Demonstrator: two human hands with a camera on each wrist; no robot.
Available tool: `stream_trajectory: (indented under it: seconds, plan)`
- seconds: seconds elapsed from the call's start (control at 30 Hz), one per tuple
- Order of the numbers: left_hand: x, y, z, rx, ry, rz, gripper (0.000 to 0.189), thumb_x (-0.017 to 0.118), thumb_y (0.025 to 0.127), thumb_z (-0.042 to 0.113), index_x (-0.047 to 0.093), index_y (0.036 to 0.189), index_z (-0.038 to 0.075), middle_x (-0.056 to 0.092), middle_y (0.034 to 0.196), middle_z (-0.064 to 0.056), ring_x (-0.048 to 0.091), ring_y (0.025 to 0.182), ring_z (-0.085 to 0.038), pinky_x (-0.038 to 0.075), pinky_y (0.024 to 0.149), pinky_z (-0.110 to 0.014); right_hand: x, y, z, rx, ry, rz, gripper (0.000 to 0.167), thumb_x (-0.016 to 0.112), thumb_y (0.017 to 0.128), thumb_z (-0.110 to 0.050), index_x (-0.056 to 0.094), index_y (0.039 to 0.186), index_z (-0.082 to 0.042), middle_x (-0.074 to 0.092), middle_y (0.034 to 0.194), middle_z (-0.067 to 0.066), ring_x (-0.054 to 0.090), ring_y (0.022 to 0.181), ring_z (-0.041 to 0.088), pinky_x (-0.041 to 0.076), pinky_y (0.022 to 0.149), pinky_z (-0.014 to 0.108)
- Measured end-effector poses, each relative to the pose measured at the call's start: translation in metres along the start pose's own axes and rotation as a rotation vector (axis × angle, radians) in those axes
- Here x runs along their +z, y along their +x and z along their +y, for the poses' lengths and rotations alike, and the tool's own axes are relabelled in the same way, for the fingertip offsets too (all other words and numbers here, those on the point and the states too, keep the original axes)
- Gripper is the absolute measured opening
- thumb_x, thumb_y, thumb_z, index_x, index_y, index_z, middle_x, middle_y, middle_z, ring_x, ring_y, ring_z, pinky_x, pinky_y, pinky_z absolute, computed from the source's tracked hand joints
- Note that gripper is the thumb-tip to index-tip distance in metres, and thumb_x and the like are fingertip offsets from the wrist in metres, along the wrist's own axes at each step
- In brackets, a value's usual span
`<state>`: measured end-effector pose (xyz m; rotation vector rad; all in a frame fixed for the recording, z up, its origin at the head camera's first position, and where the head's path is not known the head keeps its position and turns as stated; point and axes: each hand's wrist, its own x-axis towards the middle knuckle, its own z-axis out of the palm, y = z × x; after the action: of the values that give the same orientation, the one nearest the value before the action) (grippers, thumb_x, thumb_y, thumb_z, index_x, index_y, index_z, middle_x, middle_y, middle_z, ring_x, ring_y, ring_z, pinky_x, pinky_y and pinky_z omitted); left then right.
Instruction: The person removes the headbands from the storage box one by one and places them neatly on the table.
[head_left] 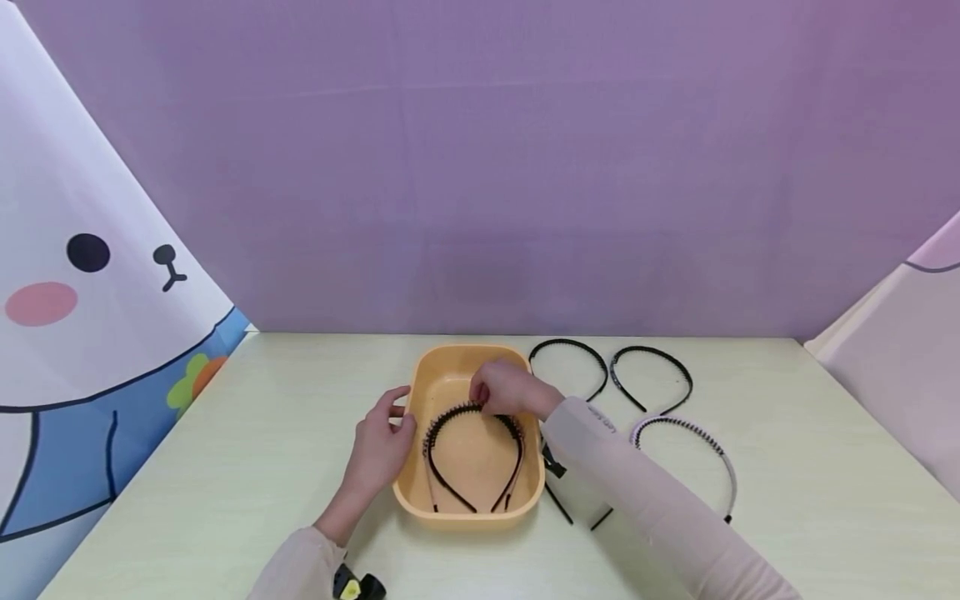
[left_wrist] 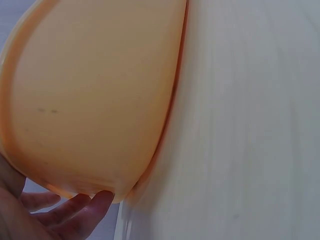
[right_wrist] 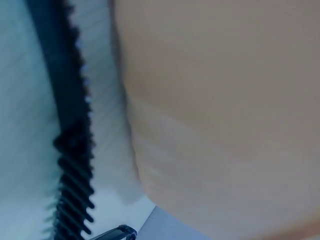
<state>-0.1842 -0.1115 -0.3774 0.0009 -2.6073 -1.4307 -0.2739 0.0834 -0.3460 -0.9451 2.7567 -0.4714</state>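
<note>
A yellow-orange plastic bin [head_left: 468, 522] sits on the table with several toothed headbands inside, among them a black headband [head_left: 448, 483]. My left hand [head_left: 381, 443] holds the bin's left side; in the left wrist view its fingers [left_wrist: 82, 212] press against the outer wall. Reaching into the bin, my right hand [head_left: 510, 388] pinches the top of a headband [head_left: 462, 407] with curled fingers. The right wrist view shows the bin's wall [right_wrist: 215, 120] close up, beside another black toothed headband [right_wrist: 70, 135] on the table.
Two dark headbands, one at the back [head_left: 567, 341] and one beside it [head_left: 678, 367], lie right of the bin. A lilac headband [head_left: 731, 479] lies nearer. Dark headband ends [head_left: 558, 504] show below my right sleeve [head_left: 637, 508]. A purple cloth [head_left: 480, 167] hangs behind the table.
</note>
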Motion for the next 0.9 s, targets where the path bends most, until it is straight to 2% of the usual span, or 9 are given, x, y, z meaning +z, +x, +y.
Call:
stream_trajectory:
  seconds: [0.3, 0.47, 0.63, 0.9]
  plan:
    - [0.0004, -0.0004, 0.0004, -0.004, 0.000, -0.002, 0.042, 0.049, 0.093, 0.010, 0.050, 0.134, 0.001, 0.064, 0.107, -0.022, 0.062, 0.073, -0.017, 0.052, 0.059, -0.027, 0.0011, -0.0012, 0.0015, -0.030, 0.027, 0.027, 0.010, 0.075, 0.076, -0.002, 0.073, 0.085, -0.007, 0.071, 0.084, 0.003, 0.064, 0.078, 0.015, 0.051, 0.069, 0.022]
    - [-0.0003, -0.0019, 0.0022, 0.007, -0.001, 0.002, 0.042, 0.049, 0.092, 0.009, 0.050, 0.133, 0.000, 0.065, 0.106, -0.022, 0.062, 0.072, -0.017, 0.052, 0.058, -0.027, 0.0013, -0.0018, 0.0024, -0.051, 0.020, 0.041, 0.006, 0.070, 0.081, -0.003, 0.073, 0.085, -0.007, 0.071, 0.084, 0.004, 0.064, 0.077, 0.014, 0.051, 0.068, 0.022]
    - [-0.0004, -0.0022, 0.0027, 0.010, 0.001, 0.005, 0.042, 0.049, 0.092, 0.009, 0.050, 0.133, 0.000, 0.065, 0.105, -0.022, 0.063, 0.072, -0.017, 0.053, 0.058, -0.027, 0.0017, -0.0022, 0.0026, -0.075, 0.008, 0.053, 0.010, 0.066, 0.085, -0.003, 0.075, 0.085, -0.007, 0.072, 0.085, 0.005, 0.065, 0.079, 0.015, 0.051, 0.070, 0.023]
    - [-0.0005, -0.0018, 0.0016, 0.006, 0.003, 0.003, 0.043, 0.049, 0.092, 0.009, 0.049, 0.134, 0.000, 0.064, 0.106, -0.022, 0.063, 0.073, -0.018, 0.053, 0.060, -0.028, 0.0019, -0.0023, -0.0004, -0.061, -0.025, 0.064, 0.010, 0.068, 0.080, 0.001, 0.074, 0.081, -0.008, 0.072, 0.083, 0.004, 0.063, 0.075, 0.014, 0.051, 0.067, 0.022]
